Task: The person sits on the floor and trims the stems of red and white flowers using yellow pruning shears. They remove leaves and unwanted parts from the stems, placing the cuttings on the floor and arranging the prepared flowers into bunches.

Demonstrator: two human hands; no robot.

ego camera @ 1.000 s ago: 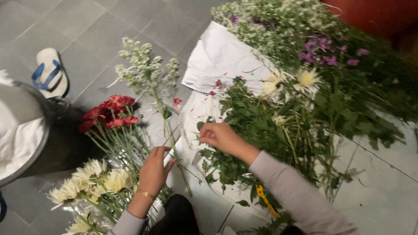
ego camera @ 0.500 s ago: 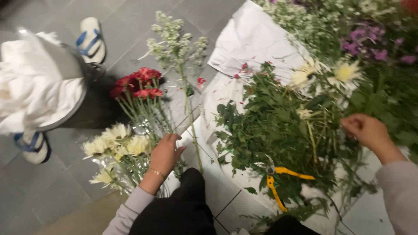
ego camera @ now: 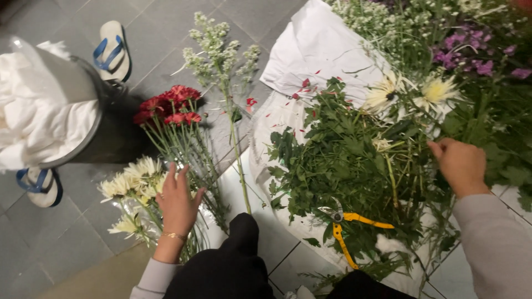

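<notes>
- Head view: the left hand (ego camera: 178, 200) lies spread, fingers open, on the stems of the pale yellow flowers (ego camera: 128, 185) on the tiled floor (ego camera: 66, 243), gripping nothing.
- The right hand (ego camera: 461, 166) reaches into the green stems (ego camera: 354, 160) heaped on white paper (ego camera: 316, 50); whether its curled fingers pinch a stem cannot be told.
- Just beside the left hand lie red flowers (ego camera: 169, 108) and a tall whitish spray (ego camera: 219, 44).
- Yellow-handled shears (ego camera: 349, 224) rest on the leaves.
- A lined bucket (ego camera: 66, 111) and sandals (ego camera: 113, 50) stand to the left.
</notes>
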